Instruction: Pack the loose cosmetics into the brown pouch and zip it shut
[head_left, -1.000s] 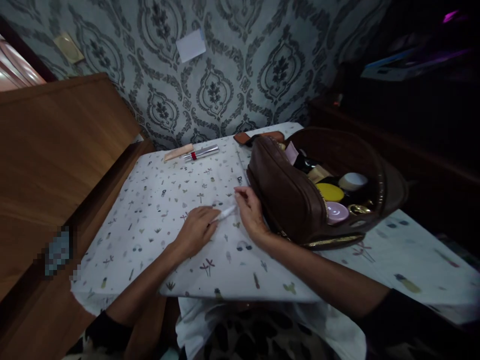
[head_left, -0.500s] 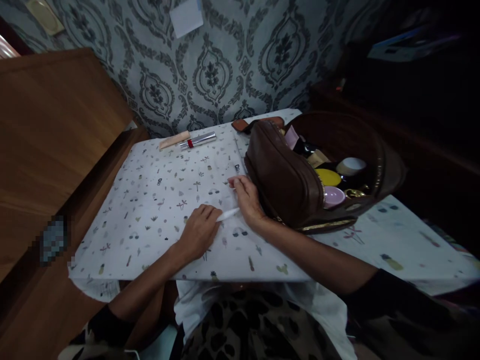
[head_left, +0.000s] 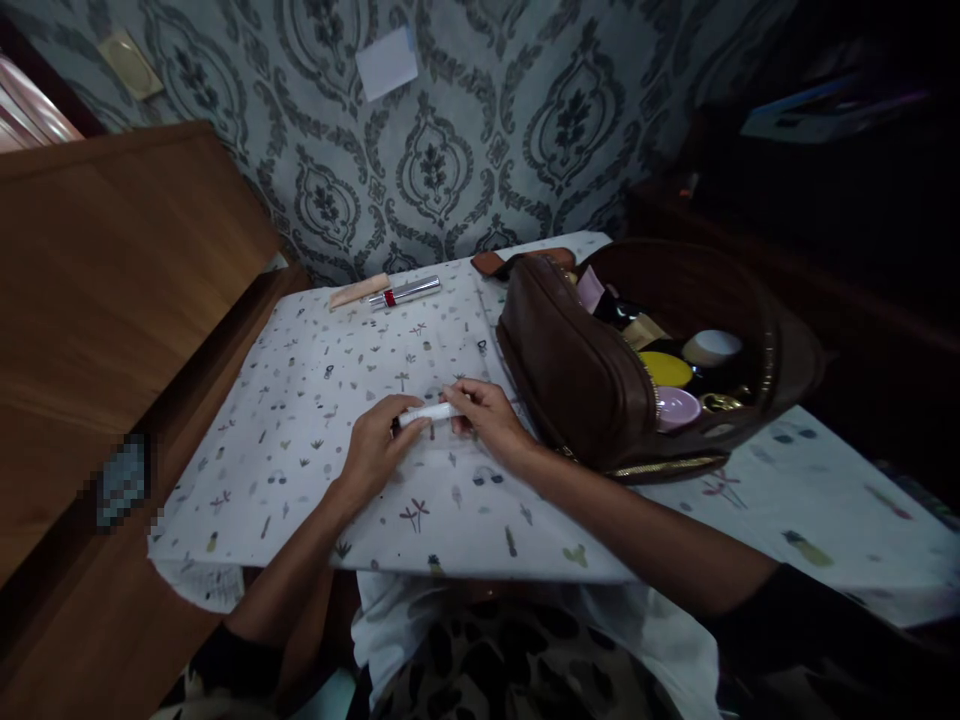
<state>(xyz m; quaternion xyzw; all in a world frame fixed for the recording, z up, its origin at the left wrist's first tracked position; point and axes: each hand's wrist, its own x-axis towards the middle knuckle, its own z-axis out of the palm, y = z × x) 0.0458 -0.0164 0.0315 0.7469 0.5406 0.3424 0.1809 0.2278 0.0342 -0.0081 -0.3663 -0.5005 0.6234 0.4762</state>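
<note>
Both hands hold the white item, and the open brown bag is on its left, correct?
Wrong side: the head view shows the open brown bag to the right of the white item, which the left hand and right hand hold.

The tube (head_left: pixel 429 412) is white, the bag (head_left: pixel 574 360) brown.

Dim, cool ambient illumination, pale tablecloth (head_left: pixel 289 400) softly lit around left hand (head_left: pixel 375 437) and right hand (head_left: pixel 491 422), near-black shadow far right of both, narrow glare on silver tube (head_left: pixel 417 290) beyond them, soft fine detail, wide-angle stretching toward frame edges, pixelated patch (head_left: pixel 124 482) leftward.
</note>
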